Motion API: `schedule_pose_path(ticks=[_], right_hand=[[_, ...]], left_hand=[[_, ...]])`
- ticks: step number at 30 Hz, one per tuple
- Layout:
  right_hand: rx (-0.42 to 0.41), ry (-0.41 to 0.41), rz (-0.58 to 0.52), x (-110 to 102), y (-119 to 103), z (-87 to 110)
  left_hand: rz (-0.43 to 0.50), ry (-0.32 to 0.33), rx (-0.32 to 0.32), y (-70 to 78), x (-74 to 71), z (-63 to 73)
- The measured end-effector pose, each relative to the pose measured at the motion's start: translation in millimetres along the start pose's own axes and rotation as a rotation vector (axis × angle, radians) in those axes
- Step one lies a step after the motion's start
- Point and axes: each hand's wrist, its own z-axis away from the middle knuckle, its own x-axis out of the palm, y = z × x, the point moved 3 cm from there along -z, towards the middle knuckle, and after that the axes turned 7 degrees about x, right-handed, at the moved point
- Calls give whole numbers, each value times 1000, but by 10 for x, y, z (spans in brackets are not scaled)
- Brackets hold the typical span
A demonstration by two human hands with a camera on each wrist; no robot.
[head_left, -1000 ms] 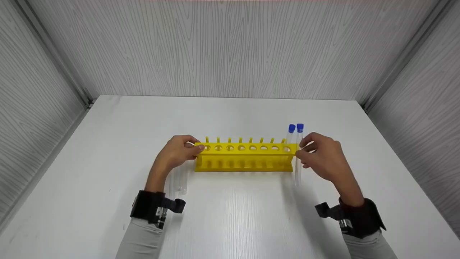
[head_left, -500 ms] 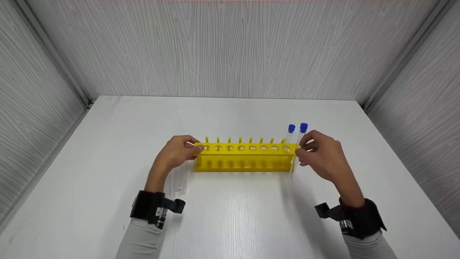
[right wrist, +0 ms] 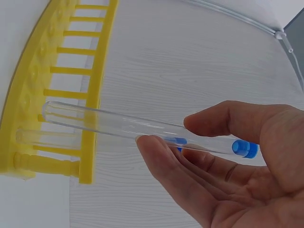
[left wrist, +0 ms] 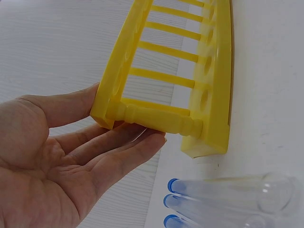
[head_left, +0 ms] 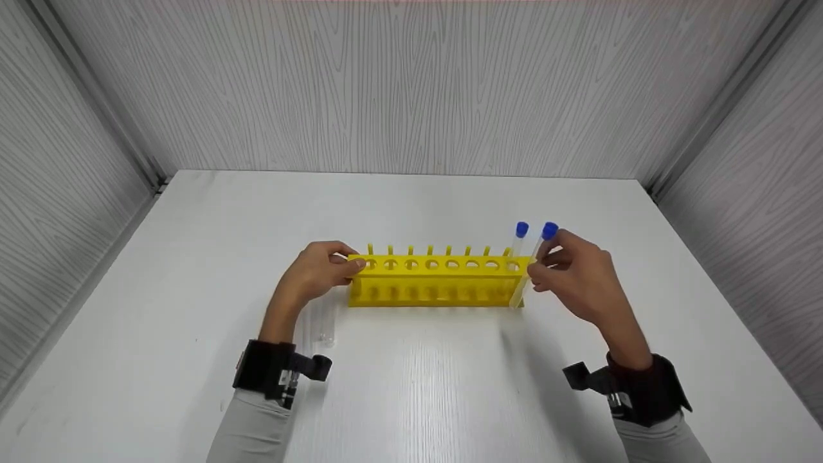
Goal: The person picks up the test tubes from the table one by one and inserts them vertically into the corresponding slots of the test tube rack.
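A yellow test tube rack (head_left: 437,266) with a row of holes stands mid-table. My left hand (head_left: 315,270) grips its left end, thumb on the top plate and fingers against the end. In the far right hole stands a clear test tube (head_left: 521,230) with a blue cap. My right hand (head_left: 578,273) pinches a second blue-capped test tube (right wrist: 128,124) between thumb and fingers near its capped half. This tube leans, cap up and to the right, its round bottom overlapping the front of the rack's right end in the head view.
Several blue-capped test tubes (left wrist: 228,194) lie side by side on the white table (head_left: 418,386), left of the rack and partly hidden by the left forearm. Wood-grain panels (head_left: 411,90) enclose the table at the back and sides.
The tube in my right hand has gone from upright to tilted, its cap moving right and its bottom swinging left and up across the rack's right end. My left hand stays put.
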Motion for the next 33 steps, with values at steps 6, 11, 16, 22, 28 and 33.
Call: schedule_pose_path(ticks=[6, 11, 16, 22, 28, 33], right_hand=[[-6, 21, -35, 0, -5, -7], [-6, 61, -57, -15, -11, -2], [-23, 95, -65, -21, -22, 10], [-50, 133, -108, -20, -40, 23], [-62, 182, -142, -17, -57, 29], [-83, 212, -163, -7, -56, 19]], left_hand=[[-8, 3, 8, -2, -1, -4], [-18, 3, 7, -14, 2, -16], [-19, 1, 2, -11, 0, -8], [-21, -2, -17, -11, -3, -6], [-1, 2, -2, 1, -7, 1], [-3, 3, 6, 6, -6, 2]])
